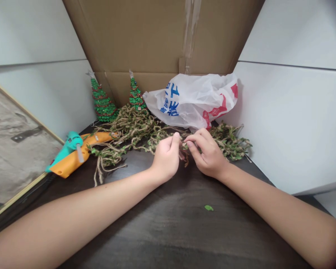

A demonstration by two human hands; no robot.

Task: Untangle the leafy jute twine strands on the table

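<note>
My left hand [168, 155] is closed near the middle of the dark table [156, 231], thumb up, pinching a strand of leafy twine [184, 145]. Right beside it, my right hand [207, 151] pinches the same strand between thumb and fingers. The fingertips of both hands nearly meet, and the part of the strand between them is small and partly hidden. Behind and to the left lies a tangled pile of twine with green leaves [131, 123]. More of this leafy twine [231, 142] lies behind my right hand.
A white plastic bag [196, 99] rests at the back against cardboard [145, 37]. Two small green trees [103, 101] stand at the back left. A teal and orange glue gun [72, 153] lies at the left. A loose green leaf [208, 207] is in front. White panels [291, 127] flank the table.
</note>
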